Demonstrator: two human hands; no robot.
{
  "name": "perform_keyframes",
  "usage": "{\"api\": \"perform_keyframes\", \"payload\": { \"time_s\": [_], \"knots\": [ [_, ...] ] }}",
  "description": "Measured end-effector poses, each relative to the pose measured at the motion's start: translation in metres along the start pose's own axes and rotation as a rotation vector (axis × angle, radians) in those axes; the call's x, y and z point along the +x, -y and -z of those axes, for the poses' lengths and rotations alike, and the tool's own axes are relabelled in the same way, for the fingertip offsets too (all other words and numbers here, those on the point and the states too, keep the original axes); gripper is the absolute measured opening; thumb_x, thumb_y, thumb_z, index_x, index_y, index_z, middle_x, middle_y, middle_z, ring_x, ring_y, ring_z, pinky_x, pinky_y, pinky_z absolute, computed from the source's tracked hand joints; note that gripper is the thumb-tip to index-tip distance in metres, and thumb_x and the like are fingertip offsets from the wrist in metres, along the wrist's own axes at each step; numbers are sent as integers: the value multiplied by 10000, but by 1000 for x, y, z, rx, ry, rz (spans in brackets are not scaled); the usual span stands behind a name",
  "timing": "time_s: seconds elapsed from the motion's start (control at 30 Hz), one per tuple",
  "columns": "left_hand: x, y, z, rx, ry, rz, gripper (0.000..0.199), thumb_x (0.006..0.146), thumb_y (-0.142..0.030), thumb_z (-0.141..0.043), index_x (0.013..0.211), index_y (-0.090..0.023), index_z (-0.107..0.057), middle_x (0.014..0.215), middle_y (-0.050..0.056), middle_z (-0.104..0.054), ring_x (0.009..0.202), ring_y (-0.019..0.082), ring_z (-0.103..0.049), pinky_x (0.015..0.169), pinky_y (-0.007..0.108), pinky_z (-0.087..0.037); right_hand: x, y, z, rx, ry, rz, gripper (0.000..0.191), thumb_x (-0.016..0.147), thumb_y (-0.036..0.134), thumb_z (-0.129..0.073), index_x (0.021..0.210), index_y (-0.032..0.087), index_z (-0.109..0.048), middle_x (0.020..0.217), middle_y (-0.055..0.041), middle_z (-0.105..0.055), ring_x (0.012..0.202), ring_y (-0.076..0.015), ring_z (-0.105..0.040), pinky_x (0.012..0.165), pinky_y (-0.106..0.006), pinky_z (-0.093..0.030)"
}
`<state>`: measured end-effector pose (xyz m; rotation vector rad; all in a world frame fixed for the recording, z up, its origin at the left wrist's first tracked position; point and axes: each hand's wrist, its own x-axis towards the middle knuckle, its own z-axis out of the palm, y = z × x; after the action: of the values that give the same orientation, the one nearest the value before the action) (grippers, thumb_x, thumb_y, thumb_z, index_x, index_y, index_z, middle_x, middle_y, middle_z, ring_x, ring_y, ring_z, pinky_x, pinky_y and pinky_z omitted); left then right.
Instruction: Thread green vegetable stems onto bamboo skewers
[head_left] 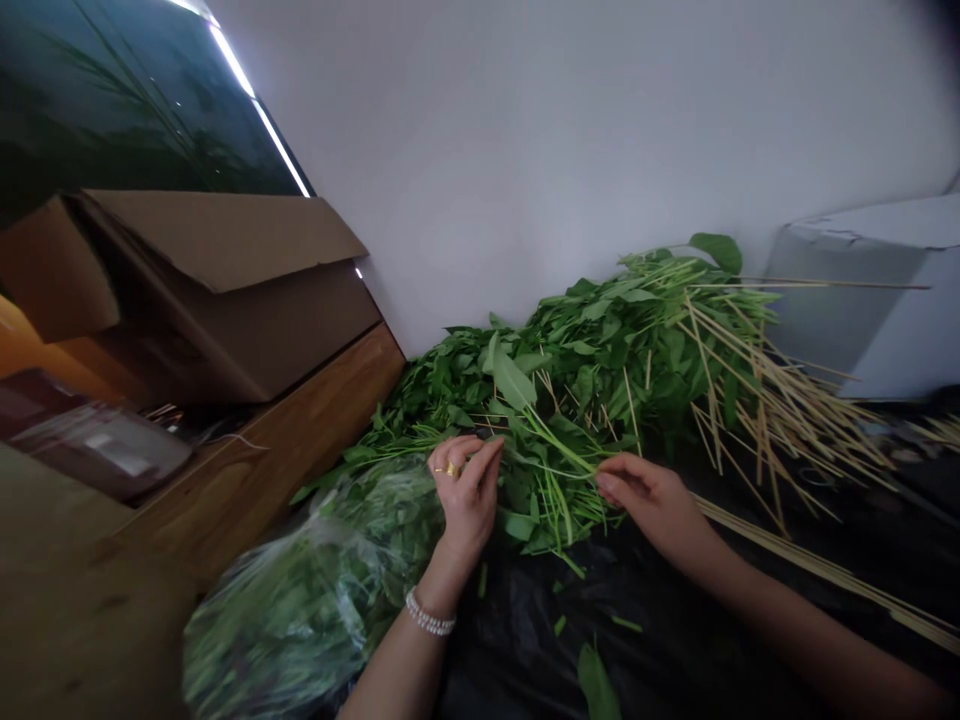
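The right hand [646, 492] pinches the slender green leafy stem [564, 447], best gently; for the left hand [468, 492], I cannot tell.

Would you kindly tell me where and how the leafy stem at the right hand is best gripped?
I'd pinch the leafy stem by its lower right end, coming from the right, where the right hand is. That end is slim, while the broad leaf spreads at the upper left, so this grip should spare the leaf.

Has leafy stems [600, 335] heaped before the wall [562, 150], sticks [796, 420] at their right, a plastic bag [300, 600] near left, a cardboard box [240, 315] far left.
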<state>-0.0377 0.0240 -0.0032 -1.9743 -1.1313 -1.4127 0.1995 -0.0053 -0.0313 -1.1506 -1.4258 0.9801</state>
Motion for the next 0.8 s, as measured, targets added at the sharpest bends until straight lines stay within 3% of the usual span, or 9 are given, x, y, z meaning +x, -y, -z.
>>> {"api": "perform_keyframes", "payload": {
  "time_s": [0.2,0.33,0.53,0.63,0.8],
  "knots": [
    [-1,2,0,30,91,-98,287,863,-127,-621,1082,-298,-691,931,33,-692,943,194,-588,851,390,-425,-3,0,0,-182,-2,82,235,851,438,-560,859,224,-657,797,-17,-671,730,-178,-610,676,-306,-478],
    [-1,0,3,10,126,-99,247,880,-158,-600,1083,-268,-688,919,38,-718,915,192,-610,836,384,-427,-6,5,-1,-294,-58,191,189,861,394,-556,829,231,-647,816,-20,-670,736,-178,-611,665,-300,-469],
    [-8,-1,4,-49,70,-28,114,873,-189,-587,941,-211,-676,785,29,-685,729,161,-609,723,327,-483,-8,8,0,-367,-170,314,142,874,347,-558,816,227,-609,796,-25,-641,700,-165,-590,658,-296,-470],
    [-13,3,1,14,19,-22,131,895,-214,-574,981,-220,-673,822,27,-691,745,157,-635,752,326,-516,-8,7,1,-398,-183,376,127,885,323,-555,823,221,-599,798,-25,-637,718,-162,-593,669,-294,-469],
    [-15,3,1,36,114,-104,276,882,-180,-610,1143,-259,-657,824,-3,-671,721,116,-641,740,250,-536,-10,4,0,-460,-170,436,136,905,311,-536,822,218,-592,765,-18,-617,720,-159,-583,677,-300,-463]
  ]
}}
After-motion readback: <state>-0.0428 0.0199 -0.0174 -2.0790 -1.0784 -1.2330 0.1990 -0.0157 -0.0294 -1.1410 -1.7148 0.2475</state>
